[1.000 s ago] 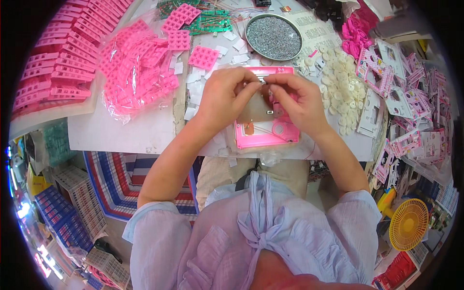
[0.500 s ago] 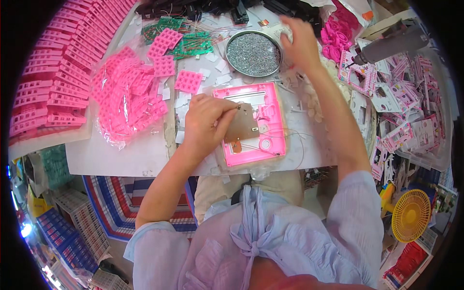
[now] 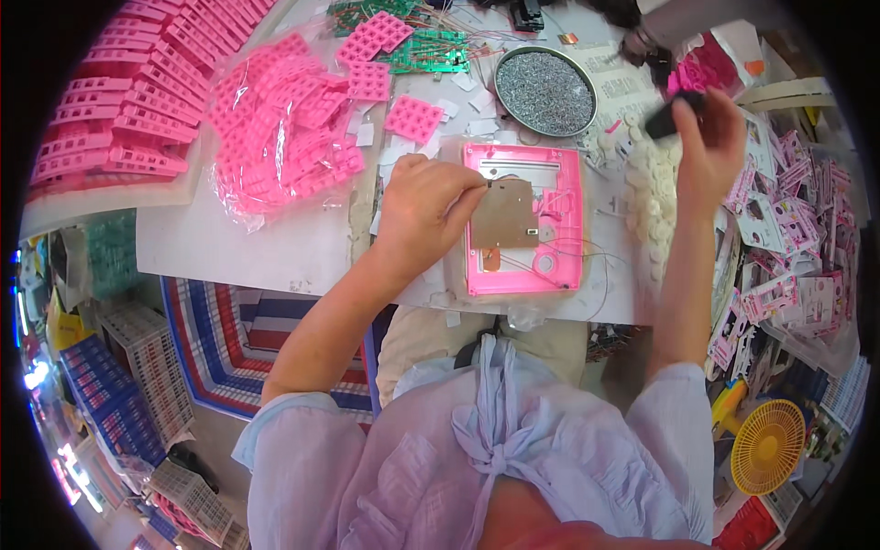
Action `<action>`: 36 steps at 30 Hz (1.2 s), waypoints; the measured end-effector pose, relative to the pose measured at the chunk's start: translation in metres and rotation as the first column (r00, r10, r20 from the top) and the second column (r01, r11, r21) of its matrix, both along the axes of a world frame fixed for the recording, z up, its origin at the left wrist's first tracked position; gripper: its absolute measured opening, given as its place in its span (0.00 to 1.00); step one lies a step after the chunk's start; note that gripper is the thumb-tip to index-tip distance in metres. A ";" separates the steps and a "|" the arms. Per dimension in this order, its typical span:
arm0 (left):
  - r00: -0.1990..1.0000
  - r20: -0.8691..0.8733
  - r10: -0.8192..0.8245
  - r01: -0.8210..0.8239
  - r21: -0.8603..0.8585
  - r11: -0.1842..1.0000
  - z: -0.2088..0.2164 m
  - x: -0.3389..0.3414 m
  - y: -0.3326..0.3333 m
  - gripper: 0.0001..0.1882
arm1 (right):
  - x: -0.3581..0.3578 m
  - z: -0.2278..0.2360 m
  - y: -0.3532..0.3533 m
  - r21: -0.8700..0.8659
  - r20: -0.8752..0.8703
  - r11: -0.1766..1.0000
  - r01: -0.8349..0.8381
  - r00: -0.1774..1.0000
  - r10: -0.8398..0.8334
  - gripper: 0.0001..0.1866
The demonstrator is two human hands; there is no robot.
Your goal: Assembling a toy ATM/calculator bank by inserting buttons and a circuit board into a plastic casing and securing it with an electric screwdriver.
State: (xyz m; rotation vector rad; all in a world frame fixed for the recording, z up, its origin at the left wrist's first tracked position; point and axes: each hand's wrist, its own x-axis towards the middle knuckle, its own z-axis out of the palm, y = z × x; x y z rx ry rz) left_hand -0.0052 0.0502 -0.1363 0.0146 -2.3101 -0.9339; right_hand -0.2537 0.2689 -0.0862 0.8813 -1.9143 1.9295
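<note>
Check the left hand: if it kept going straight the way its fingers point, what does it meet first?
The left hand points rightward; its fingertips already touch the brown board in the pink frame. Next along, probably the frame's right wall.

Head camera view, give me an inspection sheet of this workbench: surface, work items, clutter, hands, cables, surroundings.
Surface: white table, crowded at the back and right.
Work items: pink plastic case lying open, a brown circuit board in it.
Clutter: bag of pink keypads, stacked pink frames, round tray of screws, green circuit boards, white discs.
Hands: left hand pinches the board's corner; right hand is raised, holding a small dark object.
Cables: thin wires at the case.
Surroundings: yellow fan, striped mat, baskets.
</note>
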 end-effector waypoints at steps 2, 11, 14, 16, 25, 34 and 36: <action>1.000 0.002 -0.020 0.020 0.005 1.000 -0.001 -0.003 -0.002 0.06 | 0.062 0.025 0.016 0.340 0.134 0.905 -0.257 0.965 0.224 0.20; 0.999 0.032 -0.001 -0.001 0.066 0.998 -0.005 -0.003 -0.002 0.06 | 0.123 0.001 -0.042 0.704 -0.203 0.668 -0.241 0.833 0.514 0.30; 0.997 -0.039 -0.062 0.061 -0.026 0.998 -0.002 -0.008 -0.003 0.07 | 0.114 0.001 -0.043 0.781 -0.186 0.580 -0.231 0.802 0.568 0.35; 0.998 -0.009 -0.055 0.054 -0.078 0.995 -0.003 -0.007 -0.004 0.08 | 0.113 -0.009 -0.038 0.822 -0.110 0.490 -0.289 0.764 0.635 0.37; 0.996 0.071 -0.061 0.069 -0.115 0.991 0.004 -0.009 -0.004 0.07 | 0.098 0.000 -0.012 0.757 -0.126 0.594 -0.272 0.831 0.542 0.31; 0.896 0.315 -0.312 0.302 0.081 0.950 0.028 -0.033 -0.017 0.06 | 0.099 0.003 -0.015 0.786 -0.015 0.493 -0.374 0.785 0.620 0.31; 0.878 0.319 -0.357 0.371 0.019 0.929 0.029 -0.037 -0.020 0.06 | 0.098 0.004 -0.015 0.787 -0.022 0.498 -0.365 0.790 0.613 0.31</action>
